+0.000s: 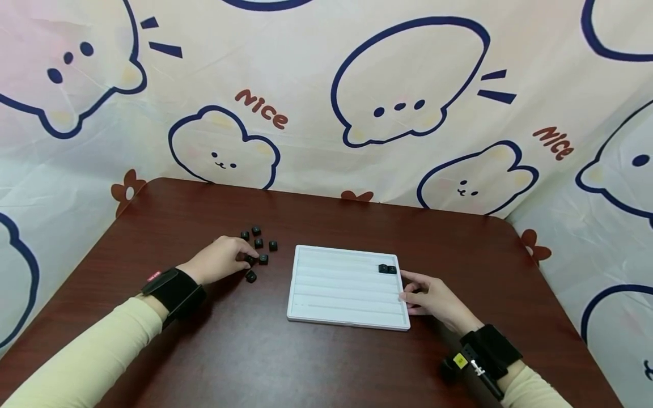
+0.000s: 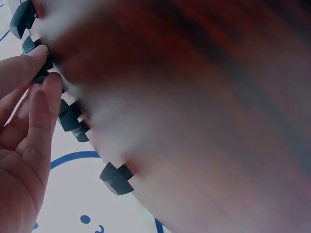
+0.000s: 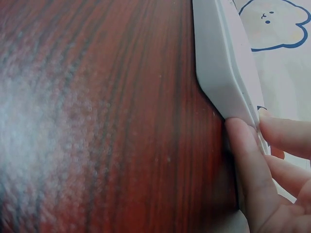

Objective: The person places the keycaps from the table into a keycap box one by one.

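My left hand point(image 1: 223, 259) pinches a small black keycap point(image 1: 249, 260) between thumb and fingertips, low over the table. In the left wrist view, that keycap point(image 2: 46, 64) is partly covered by the fingers of the left hand point(image 2: 30, 121). More loose black keycaps lie around it, one point(image 1: 263, 259) just right of the fingertips and one point(image 1: 251, 276) in front. On the right, my right hand point(image 1: 433, 297) grips the right edge of a white ridged tray point(image 1: 336, 289). Two keycaps point(image 1: 388, 269) sit side by side in the tray's upper right.
The dark brown wooden table point(image 1: 245, 351) has rounded back corners. A patterned cloth point(image 1: 306, 153) with cartoon figures hangs behind it and at both sides. Several loose keycaps point(image 1: 258, 243) cluster left of the tray.
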The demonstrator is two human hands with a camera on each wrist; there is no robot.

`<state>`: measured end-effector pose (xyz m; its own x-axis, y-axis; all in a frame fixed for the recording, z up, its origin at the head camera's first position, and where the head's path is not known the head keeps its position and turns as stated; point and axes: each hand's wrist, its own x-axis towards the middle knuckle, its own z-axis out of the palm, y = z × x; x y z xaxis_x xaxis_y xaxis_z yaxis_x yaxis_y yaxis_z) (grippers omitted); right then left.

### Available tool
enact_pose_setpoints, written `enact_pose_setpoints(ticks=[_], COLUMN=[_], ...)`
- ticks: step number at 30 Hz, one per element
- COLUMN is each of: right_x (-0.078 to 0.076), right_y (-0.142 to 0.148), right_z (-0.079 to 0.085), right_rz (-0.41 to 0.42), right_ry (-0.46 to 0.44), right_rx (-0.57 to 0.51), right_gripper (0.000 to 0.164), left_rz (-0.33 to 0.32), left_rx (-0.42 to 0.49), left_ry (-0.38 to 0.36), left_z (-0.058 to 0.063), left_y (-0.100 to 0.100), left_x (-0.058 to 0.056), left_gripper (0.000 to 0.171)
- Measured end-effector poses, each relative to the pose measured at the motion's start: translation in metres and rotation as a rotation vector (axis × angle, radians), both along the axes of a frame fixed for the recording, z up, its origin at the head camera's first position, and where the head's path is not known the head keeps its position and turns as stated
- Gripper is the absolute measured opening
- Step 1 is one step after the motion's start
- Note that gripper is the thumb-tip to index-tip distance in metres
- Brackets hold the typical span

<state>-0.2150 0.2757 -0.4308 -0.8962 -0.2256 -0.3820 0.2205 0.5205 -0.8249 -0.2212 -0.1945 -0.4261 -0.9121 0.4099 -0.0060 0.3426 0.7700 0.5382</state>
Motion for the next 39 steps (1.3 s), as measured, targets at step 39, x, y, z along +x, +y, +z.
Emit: enact_pose_setpoints(ticks=[39], right_x=[0.001], right_y=[0.001], right_z=[-0.001], right_rz=[0.006], right_ry=[0.015], right_rx=[-0.021], right_gripper=[0.064], left_rz=[0.083], left_rx=[0.062], left_ry=[-0.009], left_z=[0.024], left_y=[0.021], left_x=[0.003], left_gripper=[0.018])
